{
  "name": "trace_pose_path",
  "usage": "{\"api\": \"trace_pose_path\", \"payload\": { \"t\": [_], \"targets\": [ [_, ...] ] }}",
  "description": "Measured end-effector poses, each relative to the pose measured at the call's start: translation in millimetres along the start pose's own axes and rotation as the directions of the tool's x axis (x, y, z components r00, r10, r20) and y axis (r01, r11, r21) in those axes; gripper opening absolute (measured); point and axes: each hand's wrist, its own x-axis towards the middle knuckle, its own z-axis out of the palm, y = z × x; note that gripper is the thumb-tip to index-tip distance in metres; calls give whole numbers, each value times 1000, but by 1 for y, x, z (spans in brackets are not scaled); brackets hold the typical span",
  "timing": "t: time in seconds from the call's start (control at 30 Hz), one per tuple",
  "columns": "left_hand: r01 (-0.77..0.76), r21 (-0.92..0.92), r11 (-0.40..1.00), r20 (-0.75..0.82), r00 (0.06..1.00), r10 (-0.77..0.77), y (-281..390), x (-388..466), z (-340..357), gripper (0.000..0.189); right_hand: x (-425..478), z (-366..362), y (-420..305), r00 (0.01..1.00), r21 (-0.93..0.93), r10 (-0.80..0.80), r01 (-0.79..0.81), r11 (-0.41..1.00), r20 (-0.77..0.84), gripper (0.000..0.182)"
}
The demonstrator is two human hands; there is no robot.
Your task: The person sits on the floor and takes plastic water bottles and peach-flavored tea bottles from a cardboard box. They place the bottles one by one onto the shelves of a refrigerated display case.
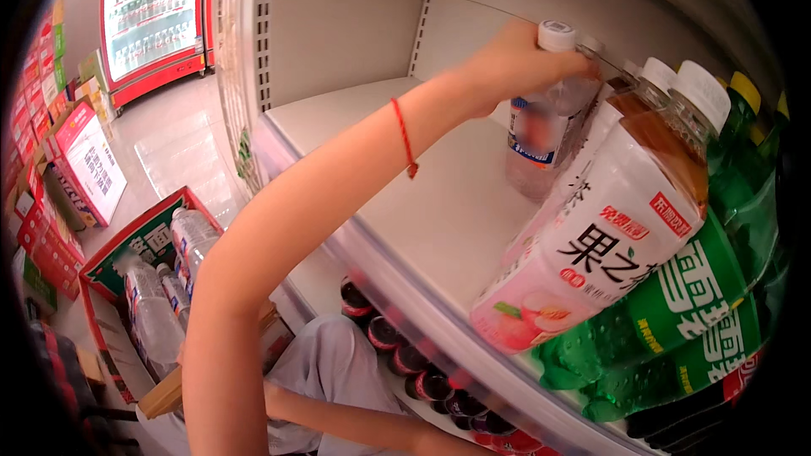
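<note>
My left hand [538, 66] grips a clear plastic bottle [532, 183] with a white cap by its neck. The bottle stands upright on the white shelf [393, 202], and another capped bottle neck [590, 44] shows just behind it. Right beside it are large peach tea bottles [583, 234] with pink and white labels. My right forearm [342, 415] crosses low over my knee towards the carton; my left arm hides most of that hand. In the open carton [95, 323] at lower left lie several clear bottles [149, 310].
Green soda bottles [671, 316] fill the shelf's right side. A clear plastic rail [393, 278] runs along its front edge. Dark-capped bottles [405, 358] stand on the shelf below. Stacked boxes [82, 164] and a lit drinks fridge [152, 19] stand at the left.
</note>
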Motion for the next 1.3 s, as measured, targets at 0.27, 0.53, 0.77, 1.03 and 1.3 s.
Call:
{"api": "trace_pose_path", "payload": {
  "t": [0.27, 0.53, 0.77, 1.03, 1.3],
  "targets": [
    [57, -278, 959, -441, 879, -180, 8, -70, -39, 30, 17, -10, -6, 984, -386, -167, 178, 905, 63, 49],
    [-276, -282, 919, -799, 598, -65, 65, -179, -140, 34, 30, -19, -32, 984, -493, -35, 118, 862, 175, 47],
    [113, -329, 937, -707, 628, -324, 106, -350, -200, 37, 26, -17, -36, 985, -449, -149, 174, 876, 92, 53],
    [482, -441, 757, -635, 428, -643, 72, -425, -211, 38, 25, -20, -36, 987, -407, -159, 158, 900, 32, 48],
    [481, -525, 702, -632, 332, -700, 27, -428, -226, 37, 20, -25, -33, 988, -358, -155, 141, 923, -12, 44]
  ]
}}
